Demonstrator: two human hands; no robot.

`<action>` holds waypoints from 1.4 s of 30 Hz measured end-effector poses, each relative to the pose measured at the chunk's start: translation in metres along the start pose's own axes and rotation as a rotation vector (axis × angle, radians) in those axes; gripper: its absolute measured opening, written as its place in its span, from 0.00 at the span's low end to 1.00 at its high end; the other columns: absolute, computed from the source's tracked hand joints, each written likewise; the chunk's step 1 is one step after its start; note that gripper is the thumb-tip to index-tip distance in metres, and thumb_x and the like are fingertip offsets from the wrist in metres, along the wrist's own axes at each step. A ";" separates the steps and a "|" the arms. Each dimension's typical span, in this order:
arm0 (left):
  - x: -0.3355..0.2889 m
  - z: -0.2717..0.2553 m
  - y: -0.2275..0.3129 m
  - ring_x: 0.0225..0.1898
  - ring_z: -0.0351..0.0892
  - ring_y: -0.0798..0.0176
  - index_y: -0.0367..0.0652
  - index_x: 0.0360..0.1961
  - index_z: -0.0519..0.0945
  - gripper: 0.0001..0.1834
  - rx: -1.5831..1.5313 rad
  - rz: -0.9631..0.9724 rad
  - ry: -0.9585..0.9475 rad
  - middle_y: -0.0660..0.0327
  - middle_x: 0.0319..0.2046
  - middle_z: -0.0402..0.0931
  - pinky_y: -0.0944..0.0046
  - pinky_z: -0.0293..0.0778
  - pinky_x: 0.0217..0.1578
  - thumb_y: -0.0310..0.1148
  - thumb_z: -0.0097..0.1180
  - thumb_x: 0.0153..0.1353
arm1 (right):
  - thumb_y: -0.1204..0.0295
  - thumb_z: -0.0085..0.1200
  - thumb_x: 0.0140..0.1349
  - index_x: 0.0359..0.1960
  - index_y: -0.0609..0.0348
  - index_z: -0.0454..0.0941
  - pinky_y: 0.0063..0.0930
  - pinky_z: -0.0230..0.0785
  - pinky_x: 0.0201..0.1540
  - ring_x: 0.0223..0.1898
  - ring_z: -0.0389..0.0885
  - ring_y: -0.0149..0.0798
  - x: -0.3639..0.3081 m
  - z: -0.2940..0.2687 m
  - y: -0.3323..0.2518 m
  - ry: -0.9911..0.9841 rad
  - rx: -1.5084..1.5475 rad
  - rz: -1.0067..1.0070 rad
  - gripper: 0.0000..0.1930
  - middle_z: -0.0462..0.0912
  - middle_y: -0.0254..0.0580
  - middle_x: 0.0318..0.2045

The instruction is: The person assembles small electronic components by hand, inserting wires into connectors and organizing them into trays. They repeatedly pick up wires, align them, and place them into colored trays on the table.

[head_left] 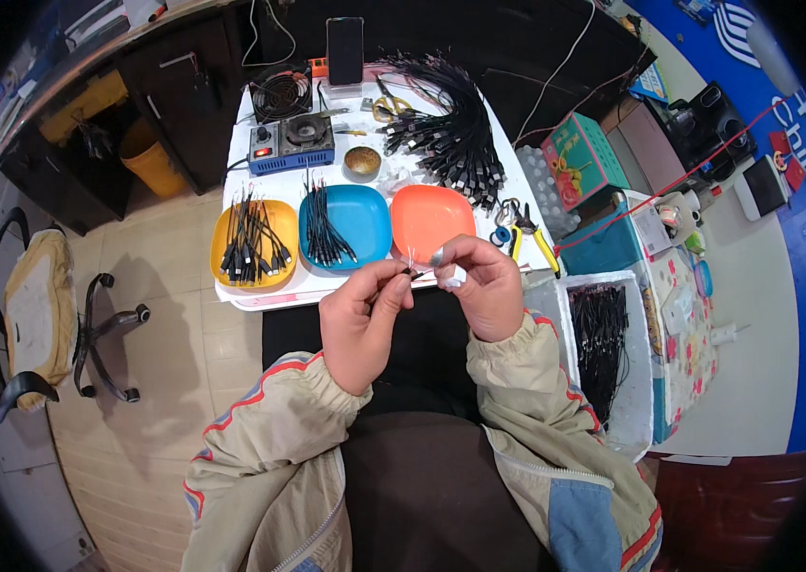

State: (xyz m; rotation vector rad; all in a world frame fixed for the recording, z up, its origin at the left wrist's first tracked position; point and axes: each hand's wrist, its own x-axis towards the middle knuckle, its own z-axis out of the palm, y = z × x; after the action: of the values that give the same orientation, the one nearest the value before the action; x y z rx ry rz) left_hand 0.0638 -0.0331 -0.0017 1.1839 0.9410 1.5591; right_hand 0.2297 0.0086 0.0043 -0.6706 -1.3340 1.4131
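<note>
A white tabletop carries everything, with an office chair standing well apart on the tiled floor to the person's left and a white foam box of black cables on the right. Along the tabletop's far right lies a big bundle of black cables; behind the plates sit a blue-and-black heating unit, a small fan and a little brass pot. Three shallow plates stand in a row at the near edge: the yellow plate holds a loose heap of short black leads, the blue plate holds a smaller bunch lying toward its left side, and the orange plate looks bare. Yellow-handled pliers rest just beside the orange one. In front of the plates, above the lap, the left hand and right hand meet; the fingers of both are pinched together on a thin short lead, black with fine pale ends. It seems feather-light and limp, its bare strands easily bent or frayed, so it is probably best taken by the insulated part just behind the tips.
</note>
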 end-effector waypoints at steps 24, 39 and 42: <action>0.006 -0.007 0.001 0.21 0.63 0.76 0.33 0.43 0.75 0.08 -0.459 -0.359 -0.173 0.61 0.25 0.76 0.76 0.59 0.21 0.25 0.51 0.66 | 0.82 0.56 0.58 0.38 0.64 0.74 0.20 0.69 0.41 0.37 0.74 0.25 0.000 0.009 -0.008 -0.072 -0.163 -0.120 0.07 0.77 0.34 0.35; 0.005 -0.003 -0.005 0.22 0.60 0.76 0.34 0.38 0.75 0.07 -0.530 -0.489 -0.130 0.66 0.22 0.68 0.76 0.56 0.23 0.28 0.49 0.67 | 0.80 0.52 0.60 0.35 0.64 0.73 0.18 0.62 0.32 0.27 0.69 0.25 -0.003 0.005 -0.006 0.253 0.047 0.157 0.03 0.74 0.33 0.27; 0.006 -0.004 -0.001 0.20 0.56 0.77 0.34 0.39 0.75 0.07 -0.601 -0.565 -0.207 0.66 0.22 0.67 0.76 0.55 0.22 0.29 0.49 0.68 | 0.81 0.55 0.60 0.39 0.66 0.75 0.19 0.68 0.41 0.36 0.74 0.24 -0.010 0.003 -0.009 0.087 -0.071 0.129 0.07 0.77 0.33 0.34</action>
State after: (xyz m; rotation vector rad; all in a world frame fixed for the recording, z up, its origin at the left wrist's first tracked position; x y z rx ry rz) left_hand 0.0600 -0.0270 -0.0023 0.5668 0.5396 1.1121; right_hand 0.2322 -0.0030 0.0109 -0.8699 -1.2966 1.4271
